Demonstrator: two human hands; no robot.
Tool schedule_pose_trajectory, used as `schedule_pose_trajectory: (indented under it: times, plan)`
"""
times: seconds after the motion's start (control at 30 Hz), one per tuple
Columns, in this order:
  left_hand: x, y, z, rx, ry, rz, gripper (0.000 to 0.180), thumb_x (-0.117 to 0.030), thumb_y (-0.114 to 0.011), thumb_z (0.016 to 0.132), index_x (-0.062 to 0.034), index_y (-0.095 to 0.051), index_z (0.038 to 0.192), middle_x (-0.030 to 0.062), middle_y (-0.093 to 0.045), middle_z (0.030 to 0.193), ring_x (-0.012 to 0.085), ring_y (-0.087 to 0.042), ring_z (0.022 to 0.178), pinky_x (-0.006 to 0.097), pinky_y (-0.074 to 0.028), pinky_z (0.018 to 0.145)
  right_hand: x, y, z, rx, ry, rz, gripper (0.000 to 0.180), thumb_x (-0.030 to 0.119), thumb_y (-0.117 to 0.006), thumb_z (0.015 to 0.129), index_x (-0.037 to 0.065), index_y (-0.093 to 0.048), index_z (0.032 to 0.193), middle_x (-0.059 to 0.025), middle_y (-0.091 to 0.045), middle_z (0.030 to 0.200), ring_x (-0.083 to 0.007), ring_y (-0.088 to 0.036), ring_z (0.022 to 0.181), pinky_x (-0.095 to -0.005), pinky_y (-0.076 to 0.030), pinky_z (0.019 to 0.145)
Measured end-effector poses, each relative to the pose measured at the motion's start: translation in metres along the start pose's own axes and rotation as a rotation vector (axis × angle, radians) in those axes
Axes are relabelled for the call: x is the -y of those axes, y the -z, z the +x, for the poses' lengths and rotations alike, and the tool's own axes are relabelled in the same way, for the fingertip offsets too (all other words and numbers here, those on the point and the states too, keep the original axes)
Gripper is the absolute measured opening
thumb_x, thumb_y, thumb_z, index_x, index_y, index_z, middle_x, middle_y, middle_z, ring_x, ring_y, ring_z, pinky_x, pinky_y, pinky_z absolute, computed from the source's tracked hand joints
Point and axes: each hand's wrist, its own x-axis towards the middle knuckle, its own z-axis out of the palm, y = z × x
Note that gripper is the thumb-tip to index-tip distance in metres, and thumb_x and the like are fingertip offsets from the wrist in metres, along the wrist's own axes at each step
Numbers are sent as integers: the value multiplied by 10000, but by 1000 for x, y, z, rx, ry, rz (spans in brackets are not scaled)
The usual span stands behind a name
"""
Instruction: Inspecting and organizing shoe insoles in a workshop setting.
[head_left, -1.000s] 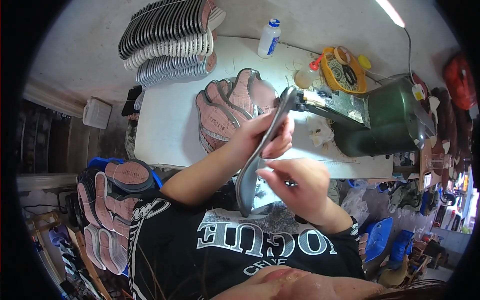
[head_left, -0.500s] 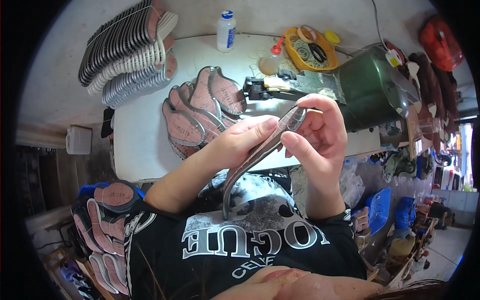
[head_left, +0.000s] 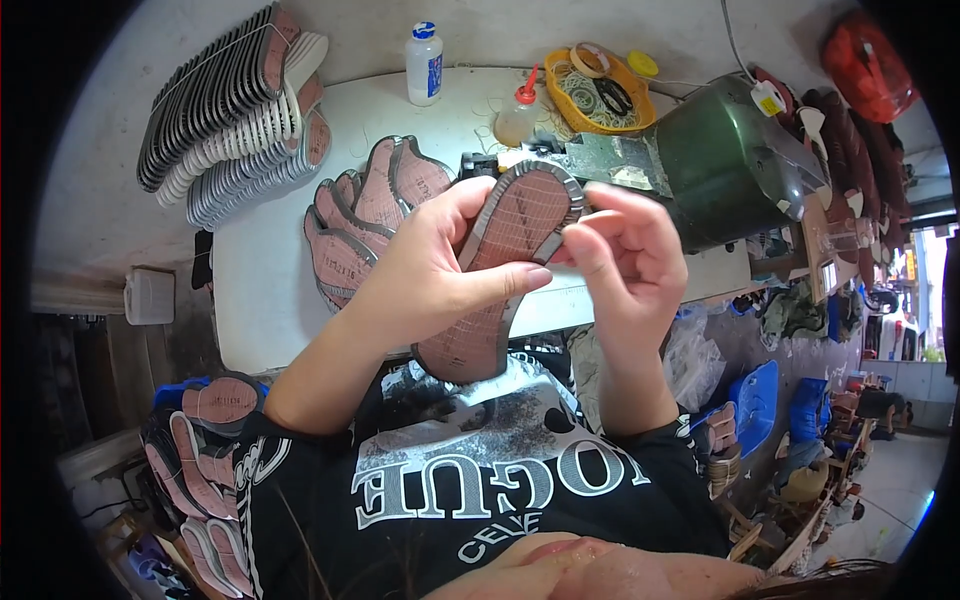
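Observation:
A shoe insole [head_left: 515,225], pinkish-brown with a pleated dark grey edging, is tilted in front of my chest with its flat printed side showing. My left hand [head_left: 430,260] grips it across the middle, thumb over the face and fingers behind. At the upper right rim, the thumb and forefinger of my right hand [head_left: 630,250] close on the edging, with the other fingers curled. Behind my left hand, a pile of similar insoles [head_left: 345,235] lies on the white table [head_left: 260,310].
Tied stacks of insoles [head_left: 225,110] stand at the back left. A green sewing machine [head_left: 725,170] occupies the right side. Along the back are a white bottle [head_left: 424,65], a red-tipped squeeze bottle [head_left: 518,110] and a yellow basket [head_left: 600,95]. More insoles [head_left: 205,450] sit at lower left.
The insole has turned from nearly edge-on to showing its flat face. My left thumb now lies across it, and my right fingers have shifted to its right rim.

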Motion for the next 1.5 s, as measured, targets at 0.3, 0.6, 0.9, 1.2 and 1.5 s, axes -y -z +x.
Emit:
schedule_pose_trajectory:
  times: [0.3, 0.6, 0.9, 1.2, 1.5]
  plan:
    - [15, -11, 0, -223, -368, 930, 274, -100, -685, 787, -52, -569, 1030, 125, -630, 744, 302, -642, 648, 348, -484, 577, -13, 1, 4, -55, -80, -181, 66, 18, -651, 833, -43, -653, 858, -67, -665, 747, -91, -640, 663, -215, -509, 604]
    - [28, -6, 0, -236, -133, 1007, 392, -117, -663, 806, -15, -482, 1139, 190, -647, 844, 369, -647, 760, 409, -489, 664, -37, 14, 12, 3, -360, -15, 74, 45, -654, 817, -24, -627, 818, -9, -631, 687, -29, -566, 613, -174, -445, 542]
    - [30, 11, -5, -166, -67, 977, 394, -198, -625, 835, -5, -451, 1132, 233, -626, 765, 420, -622, 727, 479, -478, 629, -47, 15, 17, 232, -77, -466, 89, 68, -646, 826, -20, -638, 831, -25, -625, 664, -47, -575, 595, -199, -460, 533]
    - [17, 19, -21, -335, -83, 828, 365, -176, -636, 852, -10, -482, 1138, 156, -648, 890, 289, -653, 807, 356, -478, 719, -14, -6, 62, 650, -537, -119, 283, 194, -536, 927, 25, -551, 701, 5, -541, 582, -66, -518, 542, -221, -411, 498]
    - [20, 37, -18, -138, -61, 490, 457, -187, -597, 905, 52, -404, 1242, 181, -580, 1121, 217, -548, 1073, 334, -410, 923, 15, 4, 88, 901, -660, -460, 207, 159, -524, 921, 26, -576, 770, 1, -564, 610, -50, -497, 520, -212, -385, 481]
